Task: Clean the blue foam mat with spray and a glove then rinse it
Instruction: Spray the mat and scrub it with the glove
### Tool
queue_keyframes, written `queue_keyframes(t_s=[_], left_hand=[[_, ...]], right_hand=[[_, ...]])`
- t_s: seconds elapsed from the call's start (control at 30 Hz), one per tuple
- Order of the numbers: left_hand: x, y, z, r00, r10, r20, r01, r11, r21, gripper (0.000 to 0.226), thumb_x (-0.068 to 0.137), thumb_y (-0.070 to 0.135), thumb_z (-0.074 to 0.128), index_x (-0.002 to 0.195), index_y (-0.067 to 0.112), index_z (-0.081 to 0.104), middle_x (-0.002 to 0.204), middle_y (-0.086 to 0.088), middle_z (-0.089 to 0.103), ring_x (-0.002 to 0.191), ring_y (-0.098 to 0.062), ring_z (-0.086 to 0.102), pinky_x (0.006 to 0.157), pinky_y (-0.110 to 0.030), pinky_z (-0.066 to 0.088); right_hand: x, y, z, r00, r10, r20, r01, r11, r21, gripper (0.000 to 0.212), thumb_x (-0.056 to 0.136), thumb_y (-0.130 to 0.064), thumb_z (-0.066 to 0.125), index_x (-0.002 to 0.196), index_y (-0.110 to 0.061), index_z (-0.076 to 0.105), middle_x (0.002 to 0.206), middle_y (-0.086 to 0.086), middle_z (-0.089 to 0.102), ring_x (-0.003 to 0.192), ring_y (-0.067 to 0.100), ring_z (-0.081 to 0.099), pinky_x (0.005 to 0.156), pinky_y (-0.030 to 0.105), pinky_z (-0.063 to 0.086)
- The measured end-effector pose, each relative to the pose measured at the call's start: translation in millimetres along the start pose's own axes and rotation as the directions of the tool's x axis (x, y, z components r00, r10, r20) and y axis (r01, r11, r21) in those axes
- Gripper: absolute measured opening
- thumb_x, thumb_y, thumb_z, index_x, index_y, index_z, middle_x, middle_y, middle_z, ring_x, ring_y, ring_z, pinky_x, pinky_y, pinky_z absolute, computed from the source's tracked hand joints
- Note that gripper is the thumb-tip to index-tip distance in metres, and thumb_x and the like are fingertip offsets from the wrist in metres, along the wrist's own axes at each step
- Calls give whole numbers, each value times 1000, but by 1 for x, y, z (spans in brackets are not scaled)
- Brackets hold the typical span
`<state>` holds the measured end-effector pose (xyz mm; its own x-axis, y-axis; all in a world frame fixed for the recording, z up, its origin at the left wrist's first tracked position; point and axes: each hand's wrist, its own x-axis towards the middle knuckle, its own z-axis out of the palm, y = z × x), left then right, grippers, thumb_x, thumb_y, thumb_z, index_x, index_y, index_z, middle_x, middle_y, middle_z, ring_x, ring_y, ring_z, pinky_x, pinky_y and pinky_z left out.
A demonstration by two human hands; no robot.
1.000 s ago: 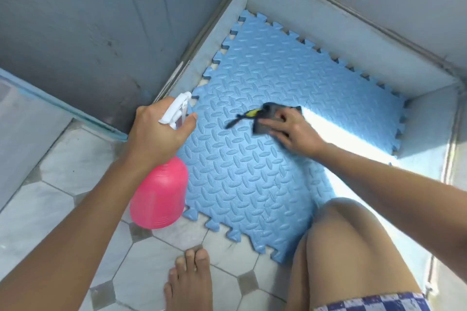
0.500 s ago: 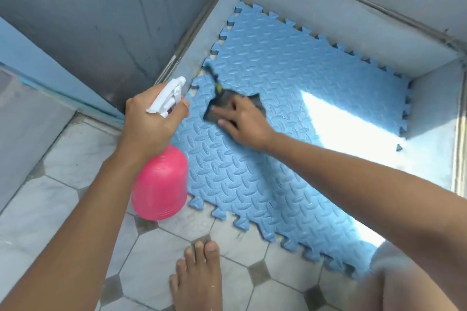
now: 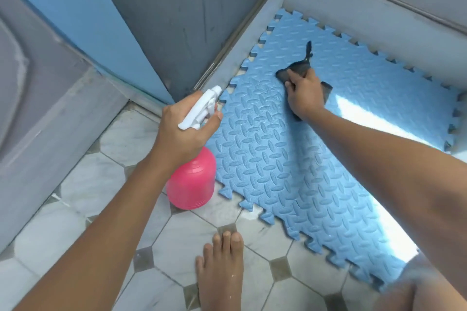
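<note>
The blue foam mat (image 3: 290,159) with a tread pattern and jigsaw edges lies flat on the floor, reaching into a grey walled corner. My right hand (image 3: 304,94) presses a dark grey glove (image 3: 298,69) flat against the mat's far left part; one glove finger sticks up toward the far wall. My left hand (image 3: 182,131) grips the white trigger head of a pink spray bottle (image 3: 192,182), held just off the mat's left edge, nozzle facing the mat.
A low grey ledge (image 3: 242,38) and walls bound the mat on the left and far sides. Marble floor tiles (image 3: 83,184) lie to the left and near. My bare foot (image 3: 219,272) stands near the mat's front edge; my knee (image 3: 429,293) is at bottom right. A bright sun patch crosses the mat.
My right hand has slid the glove over the mat, first to the left edge, then up toward the far corner. The spray bottle stayed in my left hand beside the mat.
</note>
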<state>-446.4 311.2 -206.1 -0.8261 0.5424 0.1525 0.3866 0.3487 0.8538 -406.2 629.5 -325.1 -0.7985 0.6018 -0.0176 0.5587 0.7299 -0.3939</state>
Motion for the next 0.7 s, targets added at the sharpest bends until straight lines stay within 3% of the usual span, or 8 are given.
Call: queue_keyframes(t_s=[0.1,0.17,0.3,0.37,0.47,0.57,0.63,0.7], left_hand=[[-9,2,-10,1000,5,0,-5,1000,3,15,91,20,71,86,7,66,72,-16,65,66,-38,58,62,-42,48],[-13,2,-21,998,-66,-21,65,997,-28,14,91,16,73,85,6,65,75,-18,65,67,-36,58,61,-38,48],[-17,-1,-53,979,-181,-98,169,979,-113,15,92,13,73,81,8,64,72,-17,60,66,-34,54,66,-32,47],[-20,-3,-74,965,-213,-150,199,975,-102,20,91,13,74,76,17,60,61,4,54,58,-26,49,61,-34,45],[-20,-15,-104,918,-234,-319,230,972,-50,20,89,24,76,77,22,59,61,11,52,58,-23,51,60,-39,50],[-15,-30,-122,867,-177,-466,221,974,42,19,88,30,75,95,14,67,78,13,62,69,-7,58,69,-27,50],[-15,-41,-127,847,-154,-509,226,971,81,28,90,30,74,105,7,67,90,16,65,77,5,59,73,-16,47],[-16,-52,-130,830,-163,-533,240,968,78,34,93,31,72,114,5,65,102,9,69,84,10,59,77,-13,48]], right_hand=[[-46,-56,26,960,-271,63,270,962,25,41,100,-34,53,141,-28,58,120,14,52,114,34,50,93,41,47],[-79,-86,41,904,-419,88,417,908,42,41,98,-34,56,138,-26,61,111,12,52,104,33,52,83,39,49],[-132,-129,61,780,-603,170,589,798,128,38,98,-35,56,133,-22,66,106,9,54,96,31,54,78,39,50],[-146,-141,65,762,-622,181,604,783,151,35,99,-34,56,130,-22,67,105,8,53,96,30,54,77,39,50],[-150,-144,62,769,-611,185,592,791,151,33,101,-34,56,130,-24,67,102,6,52,94,28,53,73,38,51],[-144,-141,60,752,-631,193,613,776,150,33,101,-35,56,132,-25,66,100,5,52,93,27,54,70,36,51],[-141,-140,63,743,-640,198,623,768,147,34,101,-36,57,133,-26,65,98,4,50,92,25,53,67,36,51],[-139,-139,65,732,-650,203,633,760,149,35,101,-37,56,134,-26,64,97,3,48,91,23,51,66,36,51]])
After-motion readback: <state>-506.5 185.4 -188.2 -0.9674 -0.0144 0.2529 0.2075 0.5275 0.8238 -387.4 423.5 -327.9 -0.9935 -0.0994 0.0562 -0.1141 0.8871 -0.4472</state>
